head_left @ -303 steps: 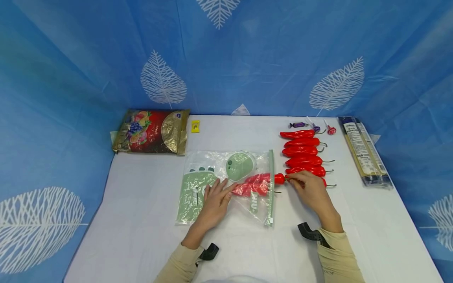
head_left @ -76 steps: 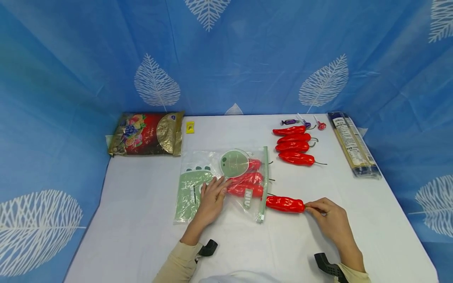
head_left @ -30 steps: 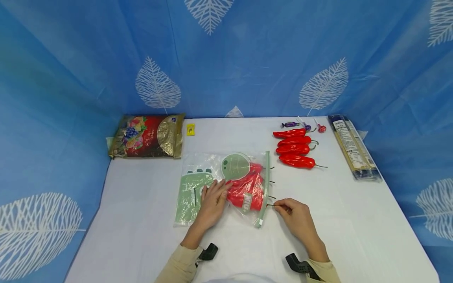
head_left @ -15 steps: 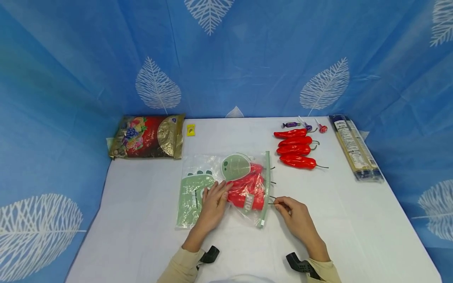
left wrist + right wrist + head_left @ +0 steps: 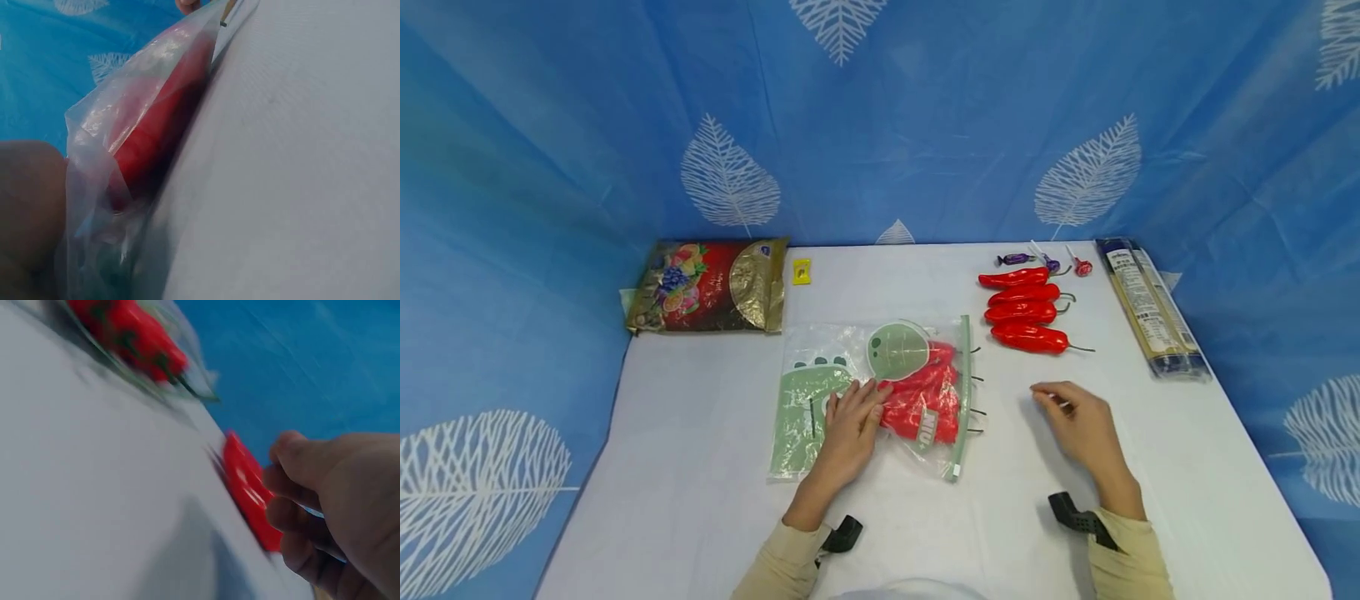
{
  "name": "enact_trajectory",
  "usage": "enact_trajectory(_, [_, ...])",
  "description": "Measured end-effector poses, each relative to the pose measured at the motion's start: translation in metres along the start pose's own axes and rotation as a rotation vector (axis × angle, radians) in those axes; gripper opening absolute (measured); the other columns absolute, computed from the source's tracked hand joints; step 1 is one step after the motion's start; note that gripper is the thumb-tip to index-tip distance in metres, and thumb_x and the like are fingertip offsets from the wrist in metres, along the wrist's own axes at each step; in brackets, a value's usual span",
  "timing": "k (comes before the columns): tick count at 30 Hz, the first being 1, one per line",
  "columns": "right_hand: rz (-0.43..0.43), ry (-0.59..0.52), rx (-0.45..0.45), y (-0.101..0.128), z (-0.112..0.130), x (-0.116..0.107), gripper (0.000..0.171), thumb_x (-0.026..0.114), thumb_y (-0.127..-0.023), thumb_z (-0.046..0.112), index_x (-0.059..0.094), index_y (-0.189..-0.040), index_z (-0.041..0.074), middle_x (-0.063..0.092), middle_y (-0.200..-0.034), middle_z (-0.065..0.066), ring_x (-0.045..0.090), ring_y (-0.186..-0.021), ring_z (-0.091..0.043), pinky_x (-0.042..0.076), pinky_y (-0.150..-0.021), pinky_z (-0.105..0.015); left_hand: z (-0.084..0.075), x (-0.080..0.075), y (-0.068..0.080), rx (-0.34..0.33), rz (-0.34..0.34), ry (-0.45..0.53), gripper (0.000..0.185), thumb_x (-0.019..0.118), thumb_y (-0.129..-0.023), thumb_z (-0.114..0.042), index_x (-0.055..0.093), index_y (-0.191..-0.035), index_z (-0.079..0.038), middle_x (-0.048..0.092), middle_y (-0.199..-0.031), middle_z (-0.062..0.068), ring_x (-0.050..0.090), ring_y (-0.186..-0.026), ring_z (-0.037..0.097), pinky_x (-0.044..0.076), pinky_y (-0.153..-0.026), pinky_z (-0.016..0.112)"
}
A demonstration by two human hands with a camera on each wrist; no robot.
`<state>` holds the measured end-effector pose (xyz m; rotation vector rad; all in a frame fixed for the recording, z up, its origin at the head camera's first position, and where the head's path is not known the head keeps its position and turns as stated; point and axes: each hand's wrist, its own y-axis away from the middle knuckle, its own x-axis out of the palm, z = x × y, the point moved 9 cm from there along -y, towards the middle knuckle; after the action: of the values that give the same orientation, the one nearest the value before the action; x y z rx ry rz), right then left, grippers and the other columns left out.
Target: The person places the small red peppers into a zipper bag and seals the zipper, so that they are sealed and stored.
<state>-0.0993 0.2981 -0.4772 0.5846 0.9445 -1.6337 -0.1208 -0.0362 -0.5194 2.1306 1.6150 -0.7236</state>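
Note:
A clear zip bag (image 5: 816,417) printed with a green dinosaur lies on the table, with its zip edge to the right. Several red chili peppers (image 5: 936,392) are inside, their stems poking out past the zip edge. My left hand (image 5: 850,425) rests on the bag, fingers extended over the pepper tips. In the left wrist view, one pepper (image 5: 156,119) shows through the plastic. My right hand (image 5: 1086,425) is to the right of the bag, fingers loosely bent and holding nothing. Beyond it lies a row of loose red peppers (image 5: 1030,338), one pepper (image 5: 250,500) showing behind the fingers in the right wrist view.
A red and gold packet (image 5: 707,287) sits at the back left beside a yellow sweet (image 5: 802,272). Behind the loose peppers are a purple-wrapped candy (image 5: 1015,259), a purple lollipop (image 5: 1051,264) and a red lollipop (image 5: 1082,267). Long noodle-like packs (image 5: 1150,308) lie at the right.
A pepper held by its stem slid into the bag. My right hand has since let go of that stem and moved right and away from me. My left hand stayed on the bag.

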Motion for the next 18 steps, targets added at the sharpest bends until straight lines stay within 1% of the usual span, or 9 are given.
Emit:
enact_trajectory(1, [-0.016, 0.024, 0.027, -0.009, -0.011, -0.008, 0.021, 0.074, -0.092, 0.006, 0.076, -0.113, 0.006, 0.075, -0.104, -0.013, 0.067, -0.08, -0.018, 0.047, -0.066, -0.012, 0.0, 0.0, 0.0, 0.004, 0.003, -0.006, 0.04, 0.044, -0.11, -0.028, 0.059, -0.145, -0.019, 0.045, -0.16, 0.013, 0.028, -0.154, 0.041, 0.002, -0.125, 0.066])
enact_trajectory(3, [-0.024, 0.062, 0.087, -0.026, -0.035, -0.019, 0.031, 0.069, -0.097, 0.009, 0.069, -0.128, 0.004, 0.069, -0.121, -0.021, 0.067, -0.088, -0.031, 0.05, -0.072, -0.021, -0.001, 0.0, 0.001, 0.007, 0.012, -0.014, 0.04, 0.045, -0.109, -0.028, 0.058, -0.146, -0.019, 0.044, -0.16, 0.013, 0.027, -0.155, 0.04, 0.002, -0.125, 0.065])
enact_trajectory(5, [-0.004, 0.09, 0.136, -0.041, -0.054, -0.023, 0.04, 0.065, -0.1, 0.01, 0.06, -0.139, 0.002, 0.06, -0.134, -0.027, 0.066, -0.095, -0.038, 0.054, -0.077, -0.035, -0.001, -0.001, 0.0, 0.009, 0.014, -0.025, 0.04, 0.046, -0.109, -0.028, 0.058, -0.146, -0.02, 0.044, -0.161, 0.013, 0.027, -0.155, 0.04, 0.002, -0.125, 0.065])
enact_trajectory(6, [0.015, 0.104, 0.15, -0.047, -0.061, -0.024, 0.043, 0.063, -0.101, 0.01, 0.056, -0.142, 0.001, 0.057, -0.138, -0.028, 0.065, -0.097, -0.039, 0.055, -0.079, -0.042, -0.001, -0.002, -0.001, 0.009, 0.016, -0.031, 0.041, 0.046, -0.109, -0.029, 0.057, -0.147, -0.02, 0.044, -0.161, 0.013, 0.027, -0.155, 0.04, 0.002, -0.125, 0.065])
enact_trajectory(7, [0.032, 0.113, 0.159, -0.052, -0.067, -0.023, 0.043, 0.062, -0.101, 0.01, 0.055, -0.143, 0.0, 0.056, -0.138, -0.03, 0.064, -0.098, -0.041, 0.054, -0.08, -0.048, -0.002, -0.002, -0.001, 0.013, 0.017, -0.039, 0.041, 0.047, -0.108, -0.029, 0.057, -0.147, -0.02, 0.044, -0.16, 0.013, 0.027, -0.154, 0.04, 0.003, -0.125, 0.066])
enact_trajectory(8, [0.046, 0.117, 0.164, -0.055, -0.071, -0.022, 0.043, 0.062, -0.101, 0.009, 0.056, -0.143, 0.0, 0.057, -0.136, -0.03, 0.064, -0.098, -0.041, 0.053, -0.08, -0.051, -0.002, -0.002, -0.001, 0.013, 0.021, -0.046, 0.041, 0.048, -0.108, -0.029, 0.056, -0.148, -0.02, 0.044, -0.16, 0.013, 0.027, -0.154, 0.04, 0.003, -0.125, 0.067])
enact_trajectory(13, [0.066, 0.163, 0.171, -0.06, -0.078, -0.02, 0.029, 0.064, -0.099, 0.006, 0.069, -0.126, -0.002, 0.068, -0.115, -0.028, 0.064, -0.09, -0.037, 0.049, -0.075, -0.046, -0.004, -0.002, -0.002, 0.031, 0.047, -0.088, 0.046, 0.048, -0.108, -0.033, 0.052, -0.151, -0.02, 0.043, -0.161, 0.012, 0.028, -0.154, 0.04, 0.006, -0.123, 0.07])
enact_trajectory(15, [0.073, 0.178, 0.169, -0.059, -0.078, -0.018, 0.026, 0.065, -0.098, 0.006, 0.071, -0.123, -0.002, 0.069, -0.113, -0.028, 0.064, -0.092, -0.039, 0.05, -0.076, -0.049, -0.005, -0.002, -0.001, 0.034, 0.057, -0.103, 0.048, 0.049, -0.107, -0.034, 0.05, -0.152, -0.019, 0.043, -0.161, 0.012, 0.027, -0.155, 0.039, 0.006, -0.123, 0.07])
enact_trajectory(18, [0.094, 0.198, 0.153, -0.058, -0.075, -0.015, 0.023, 0.068, -0.096, 0.006, 0.073, -0.117, -0.002, 0.069, -0.108, -0.028, 0.065, -0.094, -0.043, 0.051, -0.078, -0.055, -0.011, -0.002, -0.001, 0.063, 0.033, -0.167, 0.052, 0.051, -0.105, -0.039, 0.049, -0.153, -0.019, 0.042, -0.162, 0.013, 0.028, -0.154, 0.039, 0.009, -0.123, 0.07])
